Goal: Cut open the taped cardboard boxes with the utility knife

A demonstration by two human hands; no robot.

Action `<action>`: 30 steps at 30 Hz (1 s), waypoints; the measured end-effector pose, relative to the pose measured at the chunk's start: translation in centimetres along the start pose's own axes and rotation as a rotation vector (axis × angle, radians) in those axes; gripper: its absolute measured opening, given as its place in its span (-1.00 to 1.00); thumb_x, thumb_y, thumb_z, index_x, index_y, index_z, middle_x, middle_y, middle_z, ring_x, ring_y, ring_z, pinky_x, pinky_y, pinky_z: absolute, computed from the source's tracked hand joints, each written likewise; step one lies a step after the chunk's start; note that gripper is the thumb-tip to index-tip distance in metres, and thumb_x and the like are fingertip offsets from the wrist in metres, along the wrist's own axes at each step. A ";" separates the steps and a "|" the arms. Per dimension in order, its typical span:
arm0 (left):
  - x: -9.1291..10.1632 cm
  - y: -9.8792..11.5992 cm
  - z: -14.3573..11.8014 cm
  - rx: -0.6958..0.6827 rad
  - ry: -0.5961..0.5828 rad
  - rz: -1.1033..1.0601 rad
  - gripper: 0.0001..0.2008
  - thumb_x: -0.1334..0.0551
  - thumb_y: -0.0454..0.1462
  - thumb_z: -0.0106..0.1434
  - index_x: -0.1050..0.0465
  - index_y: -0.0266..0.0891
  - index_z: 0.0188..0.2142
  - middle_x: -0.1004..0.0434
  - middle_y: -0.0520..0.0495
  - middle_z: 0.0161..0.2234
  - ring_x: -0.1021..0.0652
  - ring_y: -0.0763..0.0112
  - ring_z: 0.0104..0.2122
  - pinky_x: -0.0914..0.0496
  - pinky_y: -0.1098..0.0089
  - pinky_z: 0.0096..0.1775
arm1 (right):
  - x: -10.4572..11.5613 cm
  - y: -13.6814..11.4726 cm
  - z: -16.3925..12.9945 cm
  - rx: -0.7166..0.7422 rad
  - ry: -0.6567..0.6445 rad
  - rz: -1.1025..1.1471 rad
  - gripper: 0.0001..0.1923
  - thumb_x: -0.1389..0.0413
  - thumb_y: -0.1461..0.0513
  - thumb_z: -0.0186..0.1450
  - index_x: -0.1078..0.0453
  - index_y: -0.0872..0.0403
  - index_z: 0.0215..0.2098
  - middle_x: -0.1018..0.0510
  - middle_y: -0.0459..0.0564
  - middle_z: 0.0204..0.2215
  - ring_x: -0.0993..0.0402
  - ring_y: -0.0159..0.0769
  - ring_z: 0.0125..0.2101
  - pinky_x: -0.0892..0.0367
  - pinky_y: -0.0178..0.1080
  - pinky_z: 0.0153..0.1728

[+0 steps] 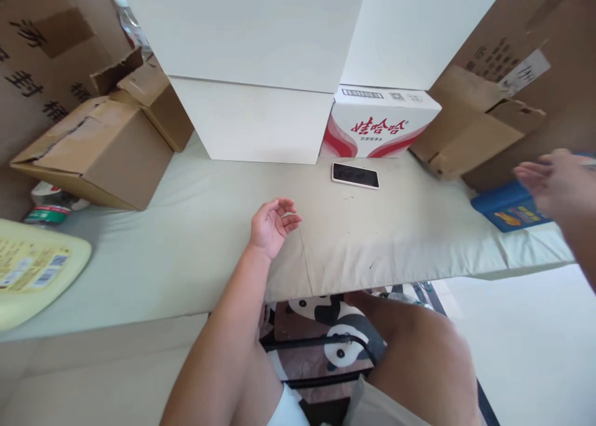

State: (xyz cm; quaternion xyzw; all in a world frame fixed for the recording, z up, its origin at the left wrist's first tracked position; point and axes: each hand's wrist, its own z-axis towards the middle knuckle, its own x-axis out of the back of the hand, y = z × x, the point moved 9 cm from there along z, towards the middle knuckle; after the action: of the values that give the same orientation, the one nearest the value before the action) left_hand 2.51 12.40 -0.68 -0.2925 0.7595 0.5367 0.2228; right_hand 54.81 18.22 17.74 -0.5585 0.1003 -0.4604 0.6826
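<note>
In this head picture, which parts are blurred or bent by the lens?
Head view: the right hand at the right edge is smeared by motion blur; the left hand and the phone are sharp; the white boxes lean outward from wide-angle distortion; light is soft, without glare.

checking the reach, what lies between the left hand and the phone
Only bare cloth-covered table top lies between the left hand and the phone, as the head view shows.

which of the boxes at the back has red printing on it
The small white carton behind the phone, with red characters and red swooshes on its front. The white boxes beside and above it look almost blank, and the others are brown cardboard.
</note>
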 end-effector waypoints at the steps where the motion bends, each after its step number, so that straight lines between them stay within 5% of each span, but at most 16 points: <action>1: 0.0 0.0 0.1 0.000 -0.004 0.004 -0.80 -0.21 -0.18 0.11 -0.52 -0.28 -0.40 -0.50 0.02 -0.52 -0.59 0.45 -0.57 -0.46 0.47 -0.49 | -1.3 0.6 -0.6 -0.095 -0.006 0.005 -0.60 -0.21 0.18 0.27 -0.17 0.02 -0.64 -0.66 0.45 -0.29 -0.69 0.04 -0.34 -0.40 -0.07 -0.49; 6: 0.0 -0.1 0.4 0.024 0.005 -0.004 -0.79 -0.19 -0.17 0.11 -0.51 -0.27 -0.40 -0.48 0.03 -0.51 -0.55 0.50 -0.58 -0.41 0.49 -0.49 | -6.2 3.4 -9.0 -0.480 -0.256 0.092 -0.78 -0.14 0.33 0.30 -0.42 0.03 -0.52 -0.62 0.13 -0.51 -0.63 -0.32 -0.49 -0.50 -0.24 -0.35; 11: -0.1 0.0 -0.3 0.008 -0.027 -0.079 -0.78 -0.19 -0.14 0.09 -0.48 -0.25 -0.41 -0.45 0.04 -0.52 -0.50 0.52 -0.60 -0.34 0.48 -0.51 | -8.7 1.9 -15.0 -0.461 -0.643 0.019 -0.86 -0.21 0.13 0.28 -0.58 -0.04 -0.40 -0.59 0.16 -0.48 -0.60 -0.24 -0.50 -0.49 -0.19 -0.37; 15: 1.1 1.4 -1.0 -0.088 0.028 -0.110 -0.79 -0.20 -0.14 0.08 -0.44 -0.25 -0.46 -0.39 0.07 -0.55 -0.43 0.56 -0.63 -0.27 0.49 -0.51 | -12.6 -4.2 -17.8 -0.002 -0.829 -0.287 -0.83 -0.21 0.07 0.18 -0.63 -0.11 -0.34 -0.58 0.13 -0.39 -0.54 -0.11 -0.42 -0.48 -0.05 -0.32; 18: 2.7 2.6 -1.7 -0.135 0.121 -0.185 -0.81 -0.17 -0.16 0.10 -0.39 -0.24 -0.49 -0.34 0.09 -0.58 -0.38 0.58 -0.64 -0.23 0.49 -0.51 | -17.3 -10.2 -22.8 0.387 -0.914 -0.438 -0.87 -0.16 0.13 0.12 -0.57 -0.08 -0.42 -0.55 0.07 -0.38 -0.51 -0.09 -0.34 -0.40 -0.08 -0.35; 24: 5.6 4.6 -2.8 -0.199 0.227 -0.291 -0.82 -0.14 -0.21 0.13 -0.36 -0.24 -0.53 -0.26 0.10 -0.62 -0.32 0.59 -0.66 -0.17 0.49 -0.53 | -28.3 -18.8 -36.2 0.550 -1.231 -0.388 -0.71 -0.02 0.09 0.19 -0.50 0.02 -0.26 -0.44 -0.08 -0.55 -0.39 -0.23 -0.50 -0.33 -0.16 -0.40; 30: 9.8 6.5 -3.3 -0.300 0.442 -0.436 -0.73 -0.09 -0.24 0.28 -0.14 -0.17 -0.56 -0.14 0.12 -0.65 -0.19 0.59 -0.68 -0.05 0.46 -0.57 | -35.4 -29.7 -49.9 1.100 -1.319 -0.307 -0.52 -0.01 0.22 0.23 -0.44 0.04 0.10 -0.56 0.12 -0.14 -0.50 -0.05 -0.20 -0.38 0.00 -0.14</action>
State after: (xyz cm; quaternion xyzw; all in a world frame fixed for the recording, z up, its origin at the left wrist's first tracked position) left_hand -9.17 8.93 -1.56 -0.5867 0.6217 0.5055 0.1170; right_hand -12.67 12.44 11.97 -0.3098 -0.6284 -0.1132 0.7045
